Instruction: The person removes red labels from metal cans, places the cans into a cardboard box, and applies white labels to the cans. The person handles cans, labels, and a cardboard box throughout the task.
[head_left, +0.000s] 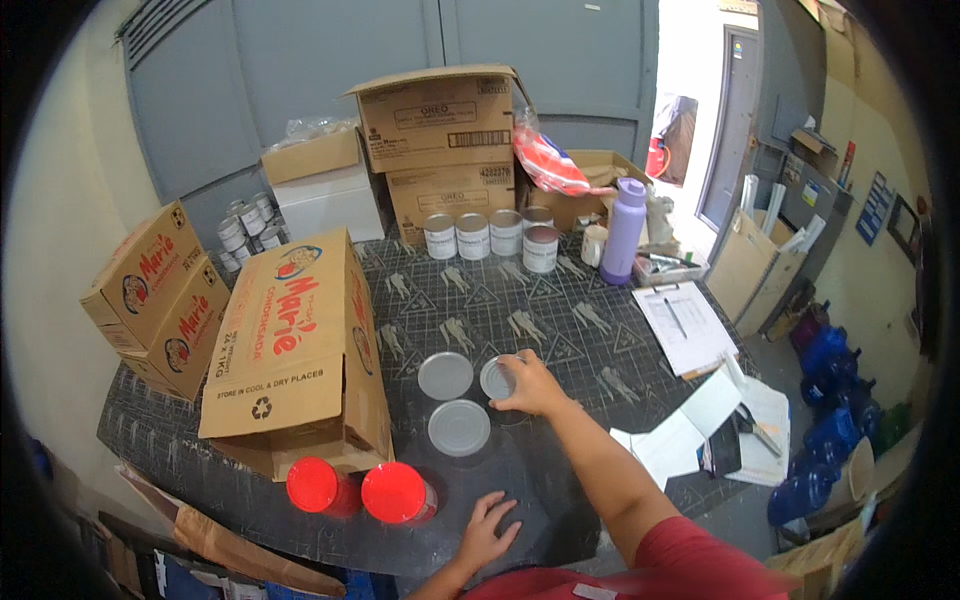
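Note:
My right hand (529, 386) grips a round metal can (496, 377) from its right side, fingers and thumb around the rim. Beside it on the dark patterned tabletop are two more cans seen from above, one at the left (445, 376) and one nearer me (459, 427). My left hand (489, 534) rests at the near edge of the table, fingers spread, holding nothing. To its left stand two cans with red lids, one closer to the hand (398, 492) and one beside the carton (313, 484).
A large open cardboard carton (300, 300) lies at the left, with smaller cartons (169, 300) beyond. Labelled cans (472, 236) stand at the back before stacked boxes (450, 127). A purple bottle (622, 232), a clipboard (686, 330) and papers (686, 427) are at the right.

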